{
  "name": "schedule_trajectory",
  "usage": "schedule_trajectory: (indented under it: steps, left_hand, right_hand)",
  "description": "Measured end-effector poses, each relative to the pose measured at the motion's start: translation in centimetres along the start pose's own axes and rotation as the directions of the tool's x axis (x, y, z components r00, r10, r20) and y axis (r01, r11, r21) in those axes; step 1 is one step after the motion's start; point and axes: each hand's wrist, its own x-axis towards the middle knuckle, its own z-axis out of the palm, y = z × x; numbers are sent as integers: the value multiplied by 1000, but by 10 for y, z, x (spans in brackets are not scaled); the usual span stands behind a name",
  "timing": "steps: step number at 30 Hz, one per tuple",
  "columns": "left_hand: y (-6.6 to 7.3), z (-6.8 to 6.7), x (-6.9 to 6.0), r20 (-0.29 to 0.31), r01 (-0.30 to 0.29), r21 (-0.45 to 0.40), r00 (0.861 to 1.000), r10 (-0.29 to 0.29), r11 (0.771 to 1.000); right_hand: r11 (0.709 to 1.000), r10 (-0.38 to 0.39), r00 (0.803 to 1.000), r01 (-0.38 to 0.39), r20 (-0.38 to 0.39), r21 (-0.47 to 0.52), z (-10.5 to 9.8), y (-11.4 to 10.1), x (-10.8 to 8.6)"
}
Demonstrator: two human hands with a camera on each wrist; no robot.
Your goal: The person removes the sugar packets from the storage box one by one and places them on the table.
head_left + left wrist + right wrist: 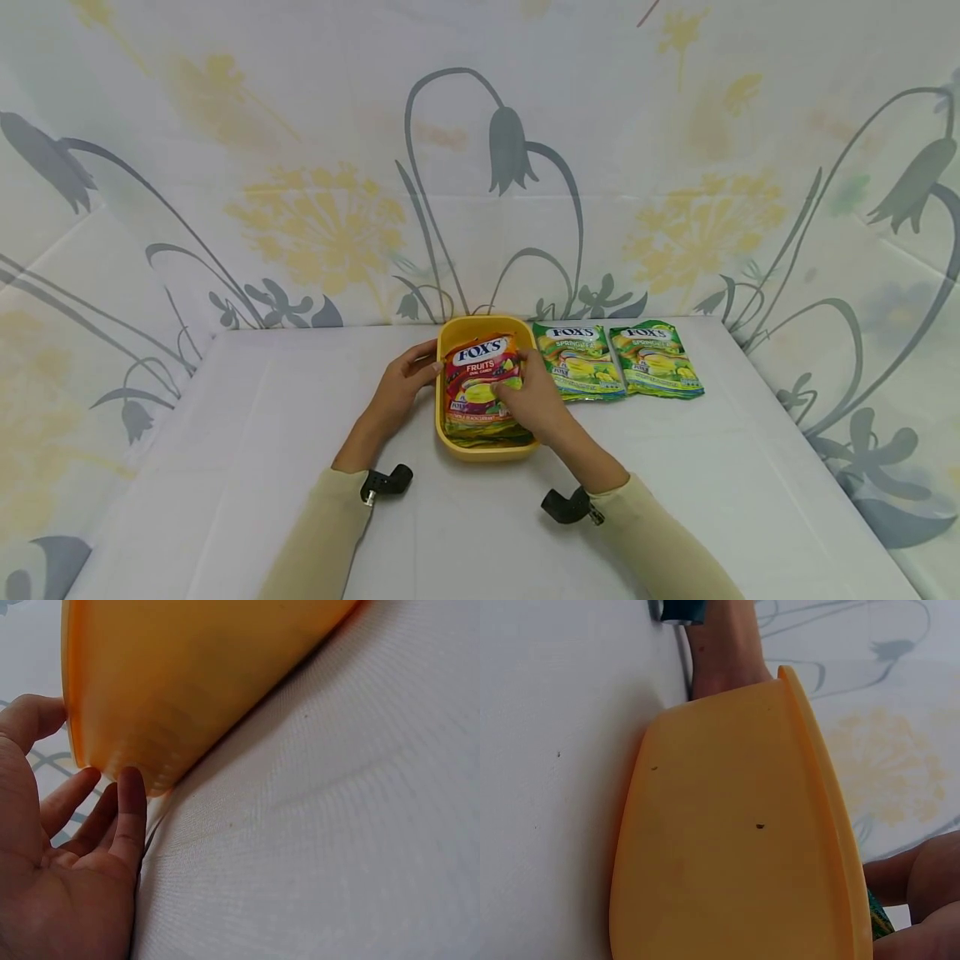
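Note:
A yellow plastic basket (487, 455) stands upright on the white surface. Inside it lies a red FOX'S Fruits candy bag (477, 383), with green packaging showing below its lower edge. My left hand (397, 385) holds the basket's left side. In the left wrist view its thumb meets the rim while the fingertips touch the wall. The right hand (536, 400) reaches over the right rim and grips the red bag, thumb on its front. From the right wrist, the basket wall (727, 825) hides most of the bag; a green sliver shows near the fingers.
Two green FOX'S Spring Tea candy bags, one near (577, 362) and one farther right (654, 358), lie side by side right of the basket. A flower-patterned cloth (480, 242) rises behind. Each sleeve carries a black wrist camera.

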Motion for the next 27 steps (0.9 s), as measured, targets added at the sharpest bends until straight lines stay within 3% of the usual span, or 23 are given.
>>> schedule_trajectory:
  steps: [16,27]
  left_hand:
    - [-1,-1,0,-3,2,4,1000,-2,1000]
    - [-3,0,1,-1,-2,2,1000,2,1000]
  right_hand:
    - [997,14,1000,-13,-15,71,-3,-1,-5]
    - [999,10,1000,-9,-27,47,-7,-3,-16]
